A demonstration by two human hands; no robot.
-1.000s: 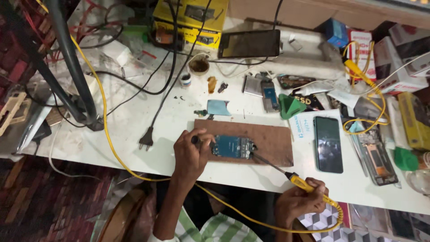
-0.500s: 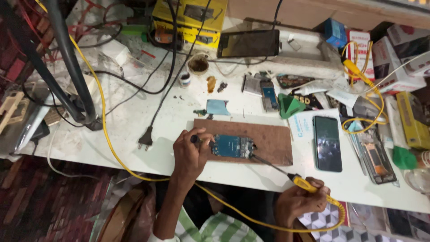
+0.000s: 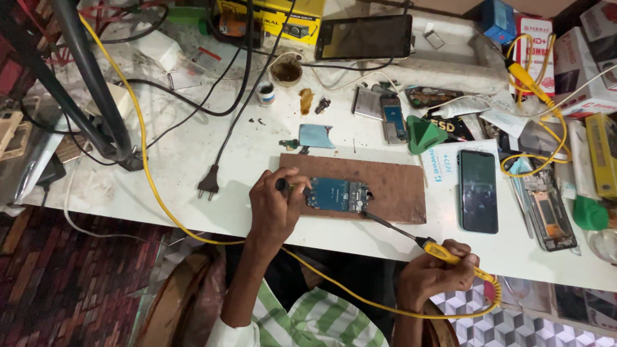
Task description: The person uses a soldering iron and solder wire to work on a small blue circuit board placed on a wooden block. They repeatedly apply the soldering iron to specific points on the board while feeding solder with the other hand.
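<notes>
A small blue circuit board (image 3: 337, 194) lies on a brown wooden board (image 3: 392, 186) near the front edge of the white table (image 3: 193, 154). My left hand (image 3: 275, 207) rests at the circuit board's left end and grips a thin dark tool (image 3: 289, 187) against it. My right hand (image 3: 437, 275), off the table's front edge, holds a yellow-handled soldering iron (image 3: 411, 236). Its dark tip touches the circuit board's lower right corner. A yellow cable (image 3: 148, 167) runs from the iron's handle.
A dark phone (image 3: 479, 190) lies right of the wooden board, an opened phone (image 3: 546, 209) beyond it. A green triangular pick (image 3: 423, 135), a loose black plug (image 3: 209, 183), a small paste pot (image 3: 286, 69), boxes and a black stand pole (image 3: 90, 77) crowd the table.
Both hands have stayed nearly still on the circuit board; only the view has shifted slightly.
</notes>
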